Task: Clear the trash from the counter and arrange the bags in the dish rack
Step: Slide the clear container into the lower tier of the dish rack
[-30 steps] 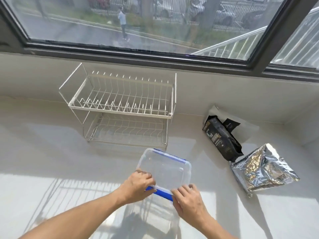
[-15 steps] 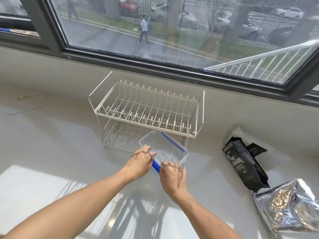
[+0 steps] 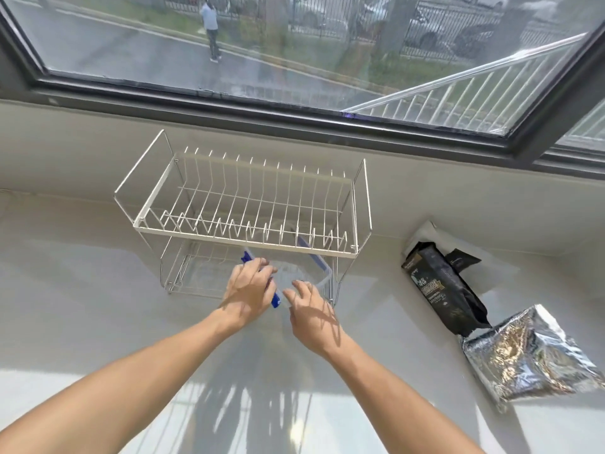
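Both hands are on the box (image 3: 296, 276): left hand (image 3: 247, 290) clamped on its blue clip, right hand (image 3: 311, 311) with fingers loose on the near rim. It's half under the rack (image 3: 248, 204) at 12 o'clock, so I'd keep it level and push straight in. Bags (image 3: 442, 286) wait on the surface (image 3: 82, 322) at 3 o'clock.

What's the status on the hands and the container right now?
Left hand grips clear container, right hand touches it. Container partway into dish rack lower tier. Black bag, foil bag on counter.
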